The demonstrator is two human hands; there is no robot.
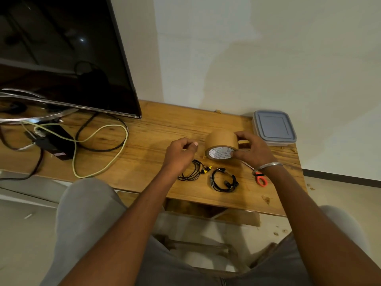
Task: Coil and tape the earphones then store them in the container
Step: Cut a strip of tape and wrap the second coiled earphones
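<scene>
On the wooden bench (154,131), right of centre: one tape roll (221,144), brown, standing on edge, gripped by the right hand (250,150) with fingers over the top and thumb at the printed core. Left hand (181,150): just beside the roll, fingers curled toward the thumb; whether it pinches a free tape end cannot be told. In front of the roll, toward the near edge: yellow-tipped earphones (195,172), loosely bunched, partly below the left hand. Just beside them to the right are the black earphones (223,180), lying in a rough coil. No tape is seen on either. Scissors (261,179), orange handles, partly under the right wrist. Container (274,127), square, grey lid on, at the far right corner behind the right hand. Also present: television (72,54) and loose cables (99,141) at the left end. Risks, as judged: the coils are unsecured and may spring open when lifted. A wide strip may fold onto itself or catch the bench before it reaches a cord. The scissors could be knocked off by the wrist above them. The container is lidded, so storing will need a free hand.
</scene>
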